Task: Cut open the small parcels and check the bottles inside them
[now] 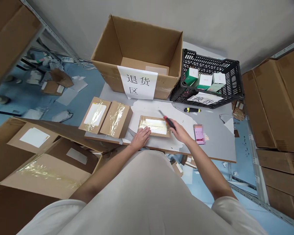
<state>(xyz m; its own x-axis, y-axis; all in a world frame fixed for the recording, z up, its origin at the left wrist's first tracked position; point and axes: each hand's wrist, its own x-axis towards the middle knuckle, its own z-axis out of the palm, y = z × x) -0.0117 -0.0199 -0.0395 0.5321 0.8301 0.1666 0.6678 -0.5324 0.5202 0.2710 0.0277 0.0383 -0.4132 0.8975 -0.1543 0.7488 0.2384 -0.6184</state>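
My left hand lies with its fingers on the left end of a small taped cardboard box, which has a white label on top. In my right hand is a box cutter with a red and black handle, its blade pointing up and left above the box's right end. Whether the blade touches the box I cannot tell. Left of this box stand two more taped cardboard boxes, a labelled one and a plain one.
A large open carton with a paper sign and a black plastic crate holding green-and-white boxes stand at the table's back. A yellow-black knife and a phone lie on the right. A big carton of parcels stands at left.
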